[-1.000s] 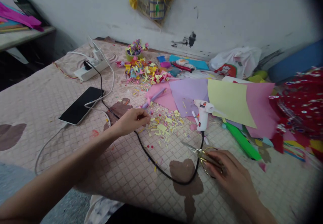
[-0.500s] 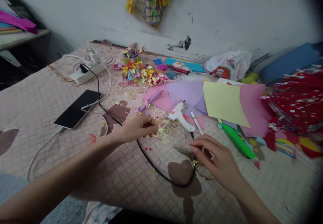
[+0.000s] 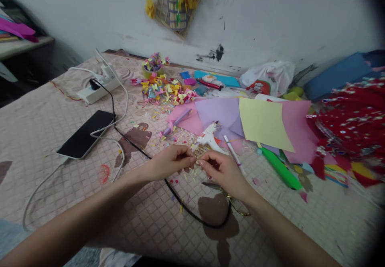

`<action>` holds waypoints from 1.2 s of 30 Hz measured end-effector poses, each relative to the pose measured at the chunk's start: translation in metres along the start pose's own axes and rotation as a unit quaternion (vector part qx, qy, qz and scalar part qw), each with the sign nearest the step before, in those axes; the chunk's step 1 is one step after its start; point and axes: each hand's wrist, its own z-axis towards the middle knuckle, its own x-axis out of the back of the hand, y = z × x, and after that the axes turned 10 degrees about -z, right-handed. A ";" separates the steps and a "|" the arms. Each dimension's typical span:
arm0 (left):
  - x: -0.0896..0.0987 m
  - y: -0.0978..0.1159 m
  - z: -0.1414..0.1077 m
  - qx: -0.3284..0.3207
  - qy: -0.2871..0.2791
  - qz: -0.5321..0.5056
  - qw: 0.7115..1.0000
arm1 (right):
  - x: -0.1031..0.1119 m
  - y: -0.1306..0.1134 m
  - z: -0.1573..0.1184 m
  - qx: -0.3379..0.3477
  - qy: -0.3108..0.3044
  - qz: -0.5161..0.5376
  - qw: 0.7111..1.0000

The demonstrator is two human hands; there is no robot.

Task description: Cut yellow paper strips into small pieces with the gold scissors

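My left hand [image 3: 171, 163] and my right hand [image 3: 225, 174] meet fingertip to fingertip over the paper scraps [image 3: 195, 175]. Thumb and fingers of each are pinched together; whatever they hold is too small to make out. Just behind my right hand lies a white glue gun [image 3: 210, 138], partly covered by the hand. Scissors [image 3: 211, 185] with gold handles rest under my right hand, mostly hidden. A white pen [image 3: 233, 151] lies to the right of the glue gun. Near my left wrist, a black cable [image 3: 182, 201] curves across the table.
Coloured paper sheets [image 3: 264, 120] spread behind, with a green cutter-like tool [image 3: 281, 168] at their right. Curled paper pieces [image 3: 162, 88] are heaped at the back beside a small pot [image 3: 153, 68]. Left are a phone [image 3: 87, 134] and power strip [image 3: 100, 90]; far right, a red beaded item [image 3: 355, 122].
My right hand has moved left and slightly up from beside the pen to meet my left hand. My left hand has shifted slightly right and down. The view has shifted a little.
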 end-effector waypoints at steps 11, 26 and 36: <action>-0.002 -0.011 0.000 0.005 0.013 -0.066 0.998 | -0.003 0.000 0.001 0.011 0.026 -0.045 0.999; -0.002 -0.008 -0.002 0.003 0.004 -0.101 0.995 | -0.003 0.003 0.001 -0.001 0.035 -0.021 0.999; -0.003 -0.008 -0.001 0.001 0.014 -0.107 0.994 | -0.003 0.000 0.001 0.005 0.038 -0.025 0.999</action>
